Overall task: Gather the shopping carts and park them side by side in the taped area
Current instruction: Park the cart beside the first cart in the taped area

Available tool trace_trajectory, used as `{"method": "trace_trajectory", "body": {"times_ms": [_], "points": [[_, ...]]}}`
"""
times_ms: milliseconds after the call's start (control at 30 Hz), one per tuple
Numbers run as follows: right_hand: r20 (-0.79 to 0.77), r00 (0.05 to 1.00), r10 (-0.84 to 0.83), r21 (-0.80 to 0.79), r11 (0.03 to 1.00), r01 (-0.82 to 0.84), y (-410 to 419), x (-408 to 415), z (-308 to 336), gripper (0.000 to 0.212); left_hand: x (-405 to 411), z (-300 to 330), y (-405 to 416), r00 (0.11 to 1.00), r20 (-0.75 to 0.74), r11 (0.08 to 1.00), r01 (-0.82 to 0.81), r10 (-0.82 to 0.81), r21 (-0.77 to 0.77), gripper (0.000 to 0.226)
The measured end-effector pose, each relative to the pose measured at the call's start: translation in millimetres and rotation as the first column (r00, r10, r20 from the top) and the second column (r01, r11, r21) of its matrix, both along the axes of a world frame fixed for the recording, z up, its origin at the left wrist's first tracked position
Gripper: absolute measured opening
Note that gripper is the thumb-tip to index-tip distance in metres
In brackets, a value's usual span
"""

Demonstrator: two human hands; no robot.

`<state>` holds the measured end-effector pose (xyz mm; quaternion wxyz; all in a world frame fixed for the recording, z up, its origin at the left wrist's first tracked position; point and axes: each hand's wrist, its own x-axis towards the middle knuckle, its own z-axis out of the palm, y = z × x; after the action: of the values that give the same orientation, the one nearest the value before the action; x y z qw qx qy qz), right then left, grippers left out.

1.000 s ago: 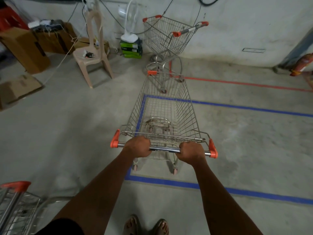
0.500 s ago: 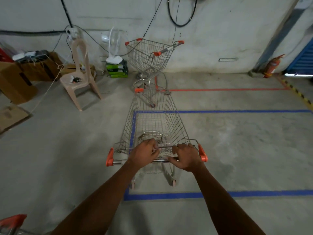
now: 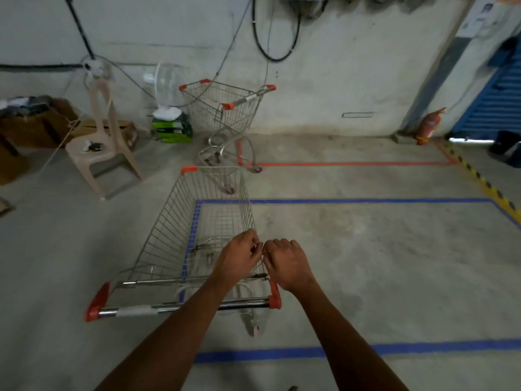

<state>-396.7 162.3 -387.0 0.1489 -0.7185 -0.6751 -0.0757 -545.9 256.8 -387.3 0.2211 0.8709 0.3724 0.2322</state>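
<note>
A wire shopping cart (image 3: 180, 238) with orange corner caps stands right in front of me, straddling the left line of the blue taped rectangle (image 3: 366, 201). Its handle bar (image 3: 135, 310) is free. My left hand (image 3: 239, 259) and my right hand (image 3: 289, 263) are close together at the rear of the basket's right top rim, fingers curled on the wire. A second shopping cart (image 3: 225, 108) stands near the back wall, its wheels by the corner of a red tape line (image 3: 352, 164).
A beige plastic chair (image 3: 104, 153) stands left of the cart. Cardboard boxes (image 3: 33, 128), a white fan on green boxes (image 3: 172, 125), and hanging cables line the wall. A fire extinguisher (image 3: 428, 127) and yellow-black floor tape (image 3: 490, 190) are at the right.
Both hands have left the handle bar and moved forward and right onto the basket's right rim. The cart now sits further left in view, across the blue line.
</note>
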Motion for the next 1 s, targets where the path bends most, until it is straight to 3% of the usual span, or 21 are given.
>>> {"method": "trace_trajectory", "body": {"times_ms": [133, 300, 400, 533, 767, 1000], "points": [[-0.031, 0.987, 0.16, -0.035, 0.986, -0.161, 30.8, 3.7, -5.0, 0.022, -16.2, -1.3, -6.3, 0.985, 0.034, 0.984, -0.173, 0.171, 0.053, 0.014], [-0.103, 0.911, 0.399, -0.049, 0.913, -0.406, 58.0, -53.6, -1.0, 0.03, -89.2, 9.3, -33.6, 0.892, 0.083, 0.891, -0.45, 0.445, 0.055, 0.013], [-0.134, 0.835, 0.535, -0.027, 0.84, -0.542, 55.8, -106.7, 0.8, 0.014, -147.9, 23.3, -70.0, 0.796, 0.072, 0.795, -0.605, 0.601, 0.049, 0.012], [-0.157, 0.719, 0.677, 0.019, 0.73, -0.683, 33.7, -183.0, 10.7, 0.02, -221.3, 42.1, -134.3, 0.626, 0.049, 0.622, -0.779, 0.778, 0.079, 0.014], [-0.195, 0.496, 0.846, 0.068, 0.516, -0.854, -18.6, -331.6, 24.2, 0.014, -354.5, 58.4, -252.1, 0.394, 0.1, 0.385, -0.917, 0.913, 0.102, 0.007], [-0.145, 0.342, 0.929, 0.102, 0.358, -0.928, -74.9, -476.2, 28.6, 0.018, -458.8, 62.4, -346.1, 0.258, 0.062, 0.244, -0.954, 0.964, 0.177, 0.007]]}}
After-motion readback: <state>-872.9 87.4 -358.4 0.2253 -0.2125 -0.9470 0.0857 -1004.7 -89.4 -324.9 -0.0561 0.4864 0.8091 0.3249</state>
